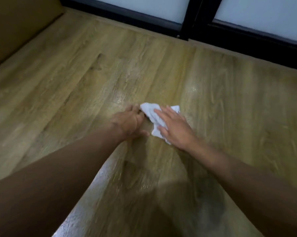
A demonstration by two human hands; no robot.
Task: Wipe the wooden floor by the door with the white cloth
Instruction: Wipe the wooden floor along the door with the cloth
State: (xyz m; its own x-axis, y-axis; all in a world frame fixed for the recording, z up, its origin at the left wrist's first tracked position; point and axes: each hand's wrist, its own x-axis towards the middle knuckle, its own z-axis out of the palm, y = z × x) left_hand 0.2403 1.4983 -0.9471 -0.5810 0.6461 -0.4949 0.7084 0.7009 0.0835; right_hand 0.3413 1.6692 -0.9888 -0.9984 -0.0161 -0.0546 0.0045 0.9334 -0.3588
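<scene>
Head view, looking down at wooden floor [86, 71], pale oak grain, boards running toward the door [193, 16].

- Door: black frame along the far edge of the floor, with pale frosted panels [141, 5] on either side of a dark upright. Image was soft with blur throughout.
- White cloth [149, 111]: lay crumpled on the floor, mid-frame, well short of the door's bottom rail. Its outline was irregular, with corners poking out left, right and toward the person.
- Right hand [174, 128]: lay flat on top of the cloth, palm down, fingers straight and slightly spread, pressing it to the boards. Not clenched; nothing was held in a grip.
- Left hand [129, 121]: rested on the floor just beside the cloth, fingers bent, fingertips meeting the cloth's left corner. Whether they pinched the fabric or only touched it could not be told.
- Both forearms were bare, reaching in from the lower corners of the frame.
- Damp sheen [118, 101] showed on the boards just beyond the left hand; a second glint [194, 88] lay farther right.
- Plain brown surface [16, 29] rose at far left; wall or furniture, could not tell.
</scene>
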